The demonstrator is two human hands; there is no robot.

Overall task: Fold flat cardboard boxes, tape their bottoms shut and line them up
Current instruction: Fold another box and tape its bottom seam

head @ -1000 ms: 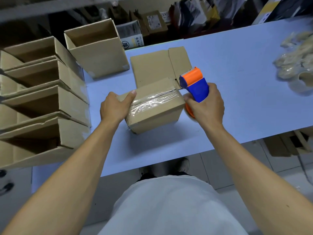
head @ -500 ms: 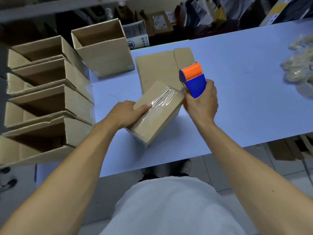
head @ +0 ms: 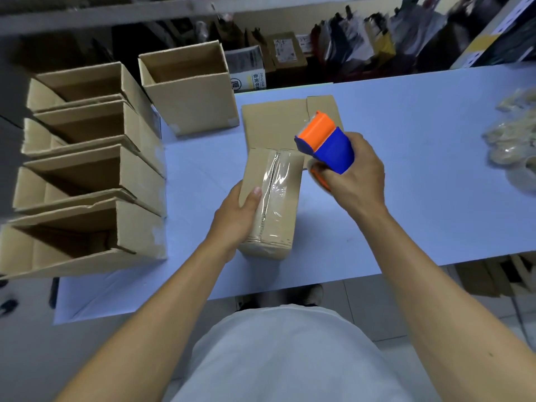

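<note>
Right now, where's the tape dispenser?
Head view, right of centre: the tape dispenser is gripped in the right hand, just right of the taped box.

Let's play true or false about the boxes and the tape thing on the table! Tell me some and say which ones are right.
1. The right hand grips a blue and orange tape dispenser. True.
2. The left hand holds the taped box. True.
3. The tape dispenser is lying on the table. False: it is held up above the table.
4. The open boxes stand in a row on the person's right. False: they line up on the left.
5. A flat cardboard piece lies just behind the taped box. True.
</note>
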